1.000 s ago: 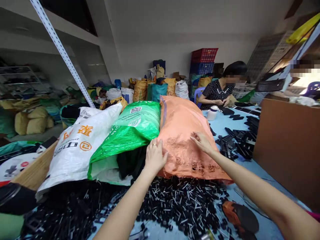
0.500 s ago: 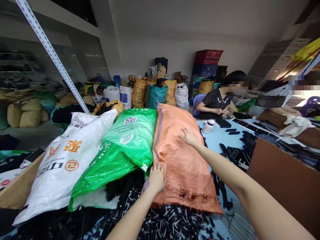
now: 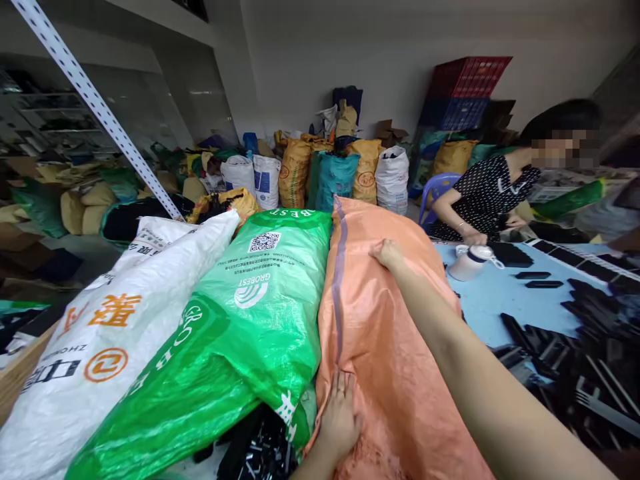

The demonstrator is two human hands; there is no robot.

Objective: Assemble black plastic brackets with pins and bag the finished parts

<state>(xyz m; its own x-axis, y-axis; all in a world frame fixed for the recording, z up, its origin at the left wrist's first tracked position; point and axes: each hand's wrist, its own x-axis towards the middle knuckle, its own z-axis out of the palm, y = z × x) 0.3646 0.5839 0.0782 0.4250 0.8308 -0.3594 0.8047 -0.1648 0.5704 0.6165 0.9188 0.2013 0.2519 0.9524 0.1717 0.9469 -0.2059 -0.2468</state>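
Observation:
A full orange woven sack (image 3: 380, 333) with a purple stripe lies in front of me. My left hand (image 3: 341, 415) is at its near left edge, fingers closed on the creased fabric. Farther up, my right hand (image 3: 384, 253) has its fingers curled into a fold of the same sack. Left of it lies a green printed sack (image 3: 270, 300), touching the orange one. A white printed sack (image 3: 145, 320) with orange lettering lies beyond that.
Loose black pieces (image 3: 265, 450) lie under the sacks, and more black parts (image 3: 545, 353) cover the blue tabletop (image 3: 485, 313) at right. A co-worker (image 3: 475, 200) sits across, by a white bottle (image 3: 465, 265). A perforated metal post (image 3: 95, 107) slants at left.
My view has moved closer to the sacks. My right hand's spread fingers have curled into the orange sack, while my left hand stays at its left edge. The co-worker's hand has come near the bottle.

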